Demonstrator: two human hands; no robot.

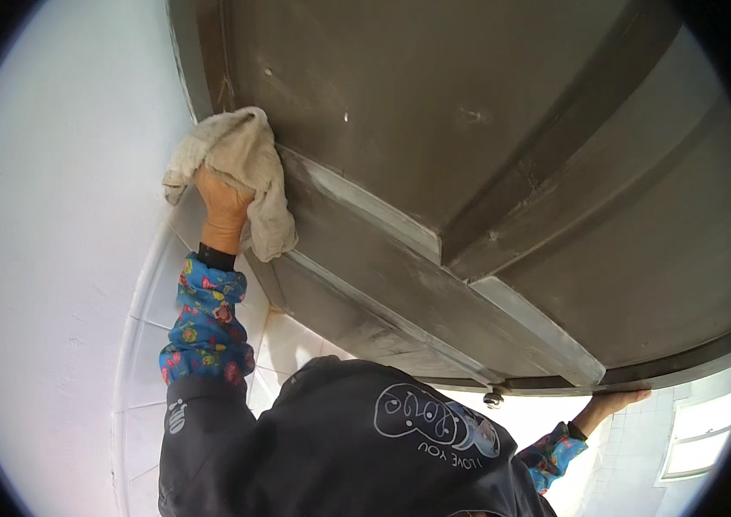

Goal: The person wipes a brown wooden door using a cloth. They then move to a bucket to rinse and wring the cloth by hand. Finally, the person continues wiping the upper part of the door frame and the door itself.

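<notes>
A crumpled beige cloth (266,185) is bunched in my left hand (226,202), whose fingers are closed around it and mostly covered by its folds. It presses against the left side of a dark brown panelled door (365,103), close to the white wall. At the lower right, my right hand (615,402) grips the door's edge. Part of that hand is hidden behind the edge, and it holds no cloth. Blue flowered sleeve covers (210,314) show on both forearms.
The white wall (55,258) runs along the left, with pale tiles (146,362) lower down. Raised strips (546,327) cross the door's face. A small round metal knob (492,400) sits at its lower edge. A bright window (702,435) is at the far right.
</notes>
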